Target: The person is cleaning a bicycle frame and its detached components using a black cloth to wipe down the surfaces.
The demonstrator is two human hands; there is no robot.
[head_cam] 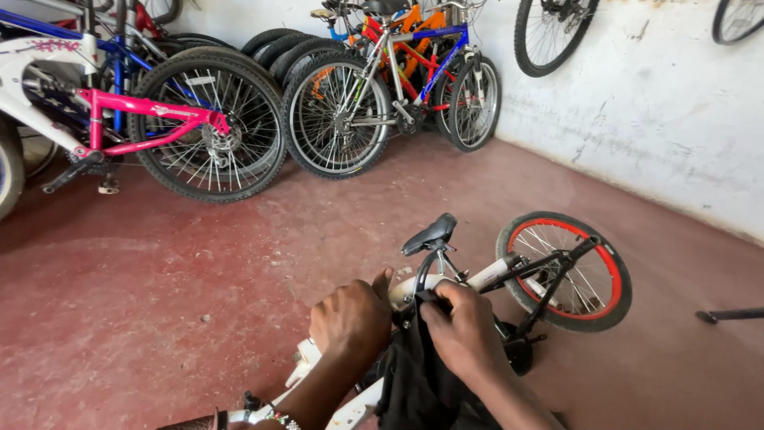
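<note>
While we wipe the small white bicycle (485,279) lying on the red floor (143,302), we judge it best that our left hand (350,318), pressed on the frame with fingers together, steadies it as our right hand (465,326) pinches the black cloth (418,382) against the tube. We count about 4 parked bicycles (239,111), 2 hung wheels (549,32), 1 saddle (430,233).

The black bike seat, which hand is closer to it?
Right. The right hand grips a black cloth just below the black bike seat. The left hand rests on the white frame, further left.
</note>
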